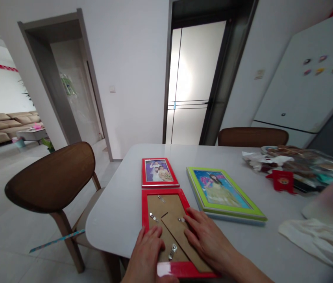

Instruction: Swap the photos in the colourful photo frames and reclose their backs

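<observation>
Head view: open left grip (146, 256) and right grip (206, 236) are pressing flat on the cardboard backing (162, 212) of a face-down red photo frame (145, 208), grasping nothing; metal clips (172, 251) between them likely need fastening next.

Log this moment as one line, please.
left hand on red photo frame, back facing up | right hand on its cardboard easel stand | nearby: green-framed photo, smaller red-framed photo

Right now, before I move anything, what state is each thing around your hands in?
Left hand: flat on the frame back, gripping nothing.
Right hand: flat on the folding stand, gripping nothing.
Large red frame: face down, backing on.
Folding stand: lying flat.
Small red frame: face up.
Green frame: face up.
</observation>
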### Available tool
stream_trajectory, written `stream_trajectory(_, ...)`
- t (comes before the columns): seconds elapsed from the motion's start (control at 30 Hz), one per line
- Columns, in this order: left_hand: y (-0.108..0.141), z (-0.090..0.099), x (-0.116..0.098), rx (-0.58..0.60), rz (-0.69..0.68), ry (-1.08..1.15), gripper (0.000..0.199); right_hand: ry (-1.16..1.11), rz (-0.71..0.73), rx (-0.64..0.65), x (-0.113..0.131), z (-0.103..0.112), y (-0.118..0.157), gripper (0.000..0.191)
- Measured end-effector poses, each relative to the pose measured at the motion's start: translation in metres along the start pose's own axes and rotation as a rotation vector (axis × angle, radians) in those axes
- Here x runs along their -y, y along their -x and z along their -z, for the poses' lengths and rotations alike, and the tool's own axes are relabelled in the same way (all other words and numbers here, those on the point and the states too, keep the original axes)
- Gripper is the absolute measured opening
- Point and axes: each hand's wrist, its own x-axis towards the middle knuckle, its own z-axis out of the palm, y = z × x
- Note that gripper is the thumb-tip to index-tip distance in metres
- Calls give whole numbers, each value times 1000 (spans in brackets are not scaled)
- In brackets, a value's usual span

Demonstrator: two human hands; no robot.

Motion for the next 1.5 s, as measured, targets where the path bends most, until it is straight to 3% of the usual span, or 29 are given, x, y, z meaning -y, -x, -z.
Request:
stream_trajectory(0.1, 0, 2, -2, 48, 40, 13, 46, -22, 94, 27, 12, 4, 10, 36)
stream_trajectory(0.23, 1, 1, -3, 45, 30, 24, 38, -127, 264, 174, 31, 11, 21, 30)
stream_trajectory(0.53, 0, 2, -2, 49, 52, 39, 37, -183, 314, 243, 37, 20, 23, 31)
stream_trajectory(0.77, 2, 2, 4, 27, 15, 46, 38, -204, 179, 101, 49, 4, -17, 34)
stream_trajectory(0.9, 6, 3, 7, 0, -11, 84, 37, -119, 176, 107, 57, -12, -44, 31)
stream_trajectory(1.17, 10, 6, 11, -11, -42, 109, 36, -125, 277, 107, 57, -21, -47, 24)
stream_trajectory(1.5, 9, 5, 20, 20, -125, 24, 31, -110, -170, -70, 28, -36, -101, 18)
